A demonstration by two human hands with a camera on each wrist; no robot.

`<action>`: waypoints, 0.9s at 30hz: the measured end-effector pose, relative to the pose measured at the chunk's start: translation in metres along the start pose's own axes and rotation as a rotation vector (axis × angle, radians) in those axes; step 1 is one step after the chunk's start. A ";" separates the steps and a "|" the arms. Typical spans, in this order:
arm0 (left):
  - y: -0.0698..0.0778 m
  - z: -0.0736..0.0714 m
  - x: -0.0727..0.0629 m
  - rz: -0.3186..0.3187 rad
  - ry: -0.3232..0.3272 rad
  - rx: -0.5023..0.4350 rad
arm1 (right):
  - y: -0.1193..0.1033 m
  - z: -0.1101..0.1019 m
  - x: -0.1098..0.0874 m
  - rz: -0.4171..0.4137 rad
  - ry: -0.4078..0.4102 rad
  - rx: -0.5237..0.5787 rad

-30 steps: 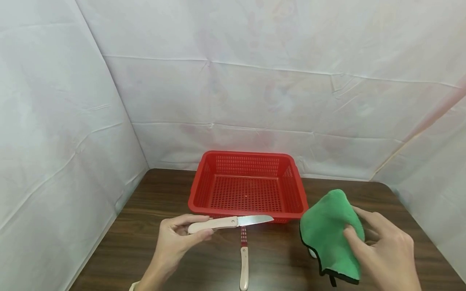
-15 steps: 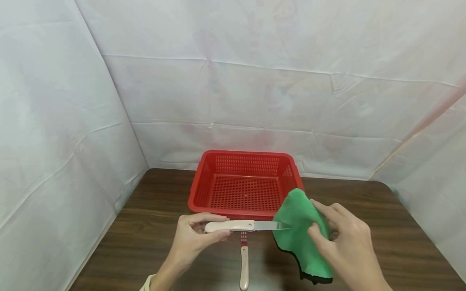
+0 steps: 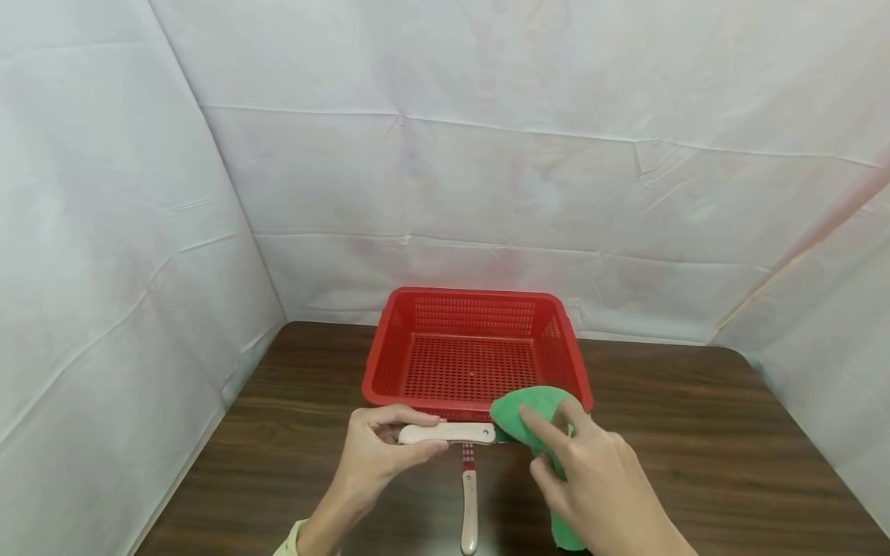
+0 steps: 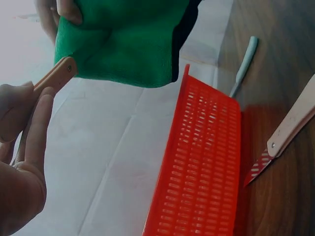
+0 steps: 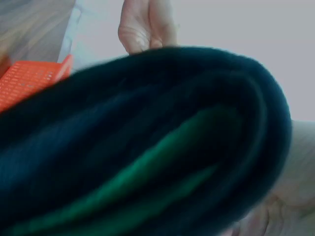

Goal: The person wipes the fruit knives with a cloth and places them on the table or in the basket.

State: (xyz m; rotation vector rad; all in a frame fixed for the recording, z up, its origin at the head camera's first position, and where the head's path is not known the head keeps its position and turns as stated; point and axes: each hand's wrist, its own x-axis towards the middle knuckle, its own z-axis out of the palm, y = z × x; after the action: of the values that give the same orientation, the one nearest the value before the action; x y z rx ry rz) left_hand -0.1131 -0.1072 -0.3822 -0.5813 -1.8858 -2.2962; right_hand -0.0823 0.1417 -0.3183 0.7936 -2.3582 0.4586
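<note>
Extending from a pale yellow sleeve [image 3: 288, 542] at the lower edge of the head view, the left hand [image 3: 368, 457] grasps a small knife [image 3: 448, 433] by its cream handle, thumb on the near side and fingers on the far side. The small knife lies nearly level above the desk [image 3: 299, 432], its riveted end turned toward the person's right. Opposite, the right hand [image 3: 598, 472] pinches a green cloth [image 3: 545, 397] between thumb and fingers, the index finger extended along the upper face. The green cloth meets the small knife just past the rivet and conceals most of the blade. Its border is dark, as the left wrist view shows; in the right wrist view the cloth forms a blurred, folded loop filling much of the frame. Below the two hands, a second knife [image 3: 470, 513] rests on the desk, cream handle toward the person and blade toward the back. This blade appears red with pale bars. Farther off, a red basket [image 3: 424, 404] with perforated walls and floor sits on the desk, near the tip of the second knife. The left wrist view adds a slender pale-handled item [image 4: 247, 61] lying on the desk, its thin end running up to the basket's outline. Rearmost, a whitish fabric backdrop [image 3: 487, 185] with creases and faint pinkish patches rises behind the desk.
</note>
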 end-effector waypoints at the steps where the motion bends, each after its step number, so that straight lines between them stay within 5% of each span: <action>1: 0.000 0.001 0.000 0.001 0.005 -0.004 | -0.001 0.002 0.000 -0.021 -0.006 -0.015; 6: -0.003 0.004 -0.002 0.054 0.027 -0.013 | -0.004 0.007 -0.001 -0.059 -0.030 -0.081; 16: -0.005 0.004 -0.005 0.081 0.057 -0.105 | 0.003 0.002 -0.008 0.007 -0.118 -0.137; 27: 0.001 -0.004 -0.008 0.029 0.073 -0.078 | 0.027 -0.007 -0.027 0.058 -0.034 -0.112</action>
State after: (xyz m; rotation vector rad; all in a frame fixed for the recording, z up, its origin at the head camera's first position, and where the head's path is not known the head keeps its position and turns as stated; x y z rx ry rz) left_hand -0.1065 -0.1122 -0.3846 -0.5219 -1.7509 -2.3485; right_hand -0.0793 0.1774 -0.3332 0.6877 -2.4207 0.3356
